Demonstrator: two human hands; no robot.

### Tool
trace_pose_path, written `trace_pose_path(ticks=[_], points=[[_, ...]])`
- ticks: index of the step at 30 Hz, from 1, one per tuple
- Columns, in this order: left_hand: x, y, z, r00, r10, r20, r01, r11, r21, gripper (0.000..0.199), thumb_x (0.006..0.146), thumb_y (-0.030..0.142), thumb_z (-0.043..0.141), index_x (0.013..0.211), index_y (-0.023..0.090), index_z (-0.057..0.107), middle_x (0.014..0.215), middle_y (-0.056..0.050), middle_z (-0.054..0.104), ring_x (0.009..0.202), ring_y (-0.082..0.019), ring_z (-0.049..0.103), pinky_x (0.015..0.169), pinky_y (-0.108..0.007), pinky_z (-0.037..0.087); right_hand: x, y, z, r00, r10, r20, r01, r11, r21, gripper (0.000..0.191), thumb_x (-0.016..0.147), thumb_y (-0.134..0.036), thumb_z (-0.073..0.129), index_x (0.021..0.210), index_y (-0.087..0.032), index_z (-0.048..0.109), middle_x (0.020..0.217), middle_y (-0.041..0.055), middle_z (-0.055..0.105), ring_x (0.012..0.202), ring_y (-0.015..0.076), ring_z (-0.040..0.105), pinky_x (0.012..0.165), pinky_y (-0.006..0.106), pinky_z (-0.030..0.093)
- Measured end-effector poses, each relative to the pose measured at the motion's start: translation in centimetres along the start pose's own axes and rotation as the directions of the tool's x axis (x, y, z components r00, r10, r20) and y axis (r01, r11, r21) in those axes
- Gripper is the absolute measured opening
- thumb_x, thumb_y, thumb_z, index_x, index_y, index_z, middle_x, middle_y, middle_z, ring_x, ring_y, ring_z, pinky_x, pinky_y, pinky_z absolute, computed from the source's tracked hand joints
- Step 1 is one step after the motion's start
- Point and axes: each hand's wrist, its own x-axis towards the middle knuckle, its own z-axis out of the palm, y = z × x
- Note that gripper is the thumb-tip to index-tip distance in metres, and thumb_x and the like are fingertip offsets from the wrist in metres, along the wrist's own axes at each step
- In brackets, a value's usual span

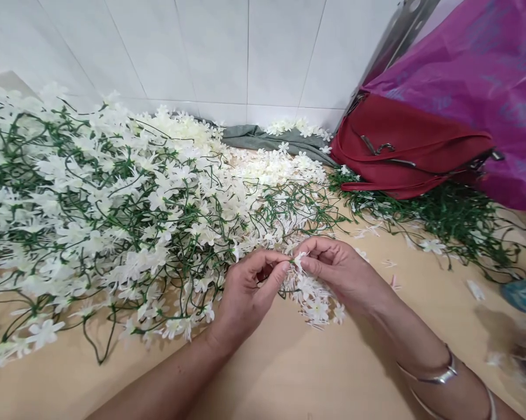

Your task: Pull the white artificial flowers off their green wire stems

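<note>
Between my two hands is a small white artificial flower [299, 258] with a bit of green stem. My left hand [251, 286] is closed in a pinch at its green stem end, thumb against forefinger. From the other side, the fingertips of my right hand [339, 268] pinch the white petals. Just below the fingers, a small cluster of loose white flowers [317, 306] lies on the table [263, 373]. A large heap of white flowers on green stems [126, 210] rises beside my left hand. Parts of the fingers hide the join of flower and stem.
White blossoms [271, 166] lie behind my hands, near a grey-green cloth [263, 137] along the tiled wall [214, 52]. At right, a red bag [403, 146] rests by green stems [455, 224], with purple plastic [477, 76] behind. A blue patterned item [525, 296] sits at the right edge.
</note>
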Motion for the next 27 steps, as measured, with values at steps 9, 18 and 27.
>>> trace_pose_path(ticks=[9,18,27], points=[[0.18,-0.1,0.06,0.997,-0.058,0.045,0.057,0.998,0.01,0.016,0.101,0.03,0.057,0.091,0.02,0.065,0.081,-0.001,0.076,0.067,-0.014,0.073,0.066,-0.024,0.056,0.02,0.07,0.59,1.0,-0.01,-0.021,0.008,0.994,-0.111,0.037,0.077,-0.055,0.086,0.08,-0.021,0.07,0.074,0.0014,0.07,0.071,0.018,0.062,0.068,0.031,0.048],[0.29,0.11,-0.16,0.996,-0.038,0.082,0.03,0.995,0.091,0.018,0.102,0.026,0.053,0.087,0.021,0.062,0.079,0.0,0.078,0.068,-0.014,0.075,0.067,-0.023,0.058,0.14,0.47,0.85,0.999,0.034,0.015,-0.032,0.995,-0.098,0.038,0.079,-0.056,0.083,0.083,-0.022,0.067,0.073,0.0005,0.069,0.07,0.0184,0.063,0.069,0.033,0.05],[0.24,-0.55,-0.04,0.995,-0.073,0.068,0.067,0.995,0.074,0.016,0.1,0.028,0.057,0.089,0.021,0.064,0.074,0.0,0.078,0.069,-0.016,0.077,0.07,-0.024,0.058,0.37,0.37,0.94,0.995,0.052,0.087,-0.049,0.998,-0.039,0.036,0.082,-0.055,0.082,0.082,-0.022,0.066,0.07,0.0003,0.07,0.068,0.0185,0.064,0.066,0.033,0.05]])
